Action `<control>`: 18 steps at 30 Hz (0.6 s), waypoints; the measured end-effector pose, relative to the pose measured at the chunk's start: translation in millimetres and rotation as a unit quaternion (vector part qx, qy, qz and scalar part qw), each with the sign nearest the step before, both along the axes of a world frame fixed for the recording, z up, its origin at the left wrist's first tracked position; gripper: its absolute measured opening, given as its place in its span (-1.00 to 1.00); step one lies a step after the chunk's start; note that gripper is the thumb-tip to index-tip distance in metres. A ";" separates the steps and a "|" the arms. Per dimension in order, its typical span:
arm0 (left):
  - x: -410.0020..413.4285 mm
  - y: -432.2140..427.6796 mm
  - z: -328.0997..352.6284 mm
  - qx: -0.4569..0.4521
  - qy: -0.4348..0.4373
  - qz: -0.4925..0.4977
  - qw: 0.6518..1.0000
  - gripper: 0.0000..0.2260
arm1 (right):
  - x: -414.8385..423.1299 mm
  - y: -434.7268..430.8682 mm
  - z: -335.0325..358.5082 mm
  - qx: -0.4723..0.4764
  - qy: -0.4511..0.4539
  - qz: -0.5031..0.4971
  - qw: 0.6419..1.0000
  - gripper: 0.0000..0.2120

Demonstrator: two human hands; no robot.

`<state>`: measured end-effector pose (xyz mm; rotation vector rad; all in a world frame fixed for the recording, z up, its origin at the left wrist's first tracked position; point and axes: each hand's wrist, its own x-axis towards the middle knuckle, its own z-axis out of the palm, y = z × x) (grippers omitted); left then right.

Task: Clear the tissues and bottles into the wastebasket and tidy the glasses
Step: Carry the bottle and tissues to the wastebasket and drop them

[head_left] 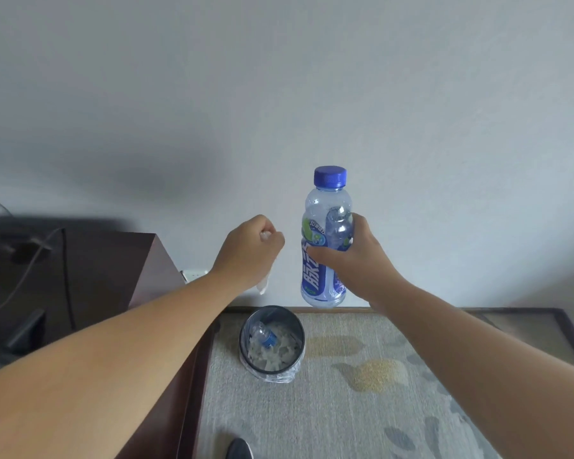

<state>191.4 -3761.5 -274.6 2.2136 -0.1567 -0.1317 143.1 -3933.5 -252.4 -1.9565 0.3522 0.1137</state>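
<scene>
My right hand (pixel 352 256) grips an upright clear plastic bottle (pixel 325 233) with a blue cap and blue label, held in the air in front of the white wall. My left hand (pixel 249 250) is closed around a white tissue (pixel 264 286); bits of it show at the knuckles and below the fist. Both hands hover above a round wastebasket (pixel 246 356) lined with a clear bag on the floor. Inside it lie a small bottle (pixel 265 336) with a blue label and crumpled tissues. No glasses are in view.
A dark wooden cabinet (pixel 153 260) stands to the left, with cables and dark devices on the desk (pixel 30 276) behind it. A white wall socket (pixel 194 275) sits beside the cabinet. A patterned grey carpet (pixel 345 409) covers the floor. A dark shoe tip (pixel 241 450) shows at the bottom.
</scene>
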 end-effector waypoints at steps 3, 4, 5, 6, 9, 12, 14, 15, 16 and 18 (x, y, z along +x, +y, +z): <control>11.1 -0.5 -26.4 -0.015 0.030 0.006 0.999 -0.91 | 9.8 0.3 -29.3 0.007 0.021 -0.002 1.000 -0.44; 15.4 -1.1 -36.5 -0.017 0.039 0.008 0.999 -0.92 | 13.4 0.7 -40.8 0.006 0.031 0.002 0.999 -0.44; 19.5 -2.2 -47.5 -0.018 0.049 0.010 0.999 -0.91 | 16.8 0.8 -52.2 0.003 0.039 0.009 0.999 -0.44; 23.5 -3.4 -59.5 -0.018 0.061 0.012 0.998 -0.90 | 20.6 0.8 -64.4 0.001 0.045 0.018 0.999 -0.44; 34.4 -7.2 -103.7 -0.013 0.099 0.023 0.995 -0.85 | 33.3 -1.9 -104.6 0.002 0.060 0.035 0.998 -0.42; 41.3 -8.7 -157.1 0.003 0.142 0.042 0.989 -0.89 | 45.7 -6.9 -154.4 -0.004 0.078 0.052 0.996 -0.37; 43.7 -9.4 -194.7 0.013 0.163 0.051 0.985 -0.89 | 51.5 -10.7 -191.2 -0.012 0.091 0.069 0.993 -0.32; 44.1 -9.3 -213.4 0.020 0.170 0.055 0.984 -0.89 | 53.4 -12.1 -209.7 -0.014 0.096 0.078 0.992 -0.29; 44.4 -8.7 -232.1 0.027 0.175 0.061 0.982 -0.89 | 55.2 -13.2 -229.0 -0.017 0.101 0.086 0.991 -0.28; 43.6 -6.9 -270.4 0.040 0.185 0.075 0.979 -0.90 | 57.8 -14.1 -267.3 -0.025 0.115 0.100 0.988 -0.28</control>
